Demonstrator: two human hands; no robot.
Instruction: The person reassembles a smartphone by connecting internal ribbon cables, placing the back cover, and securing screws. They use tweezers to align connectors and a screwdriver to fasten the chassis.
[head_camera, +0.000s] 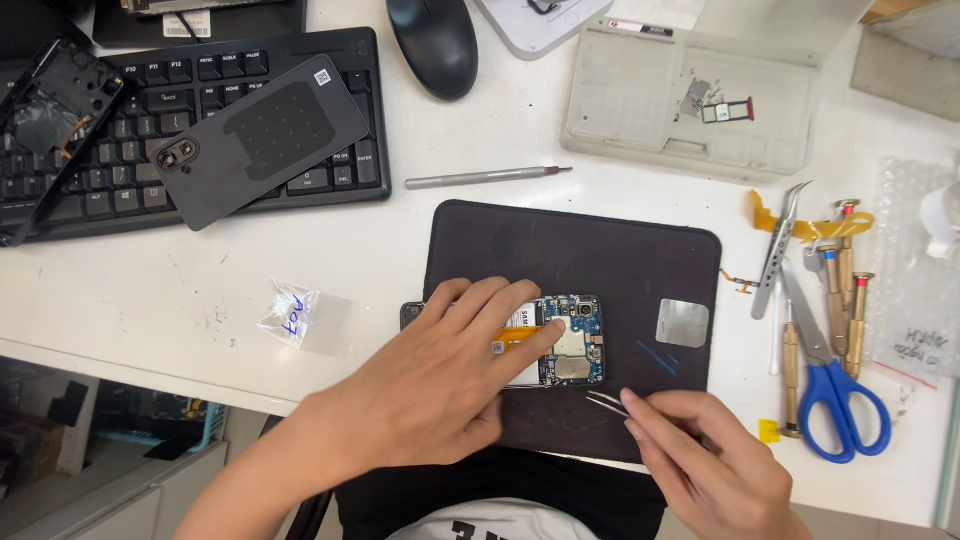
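Note:
An opened phone (572, 340) lies on a dark work mat (570, 250), its circuit board and battery exposed. My left hand (440, 380) rests flat over the phone's left part, fingers spread across the battery and an orange flex strip. My right hand (700, 455) sits at the mat's near right edge, pinching metal tweezers (607, 403) whose tips point left, just below the phone's lower right corner and apart from it.
A black keyboard (120, 150) carries a phone back cover (260, 140) and a black frame (50, 95). Also here: a mouse (432, 40), thin screwdriver (485, 178), clear parts tray (690, 100), small plastic bag (295, 315), metal plate (683, 323), blue scissors (830, 385) and several screwdrivers (845, 290).

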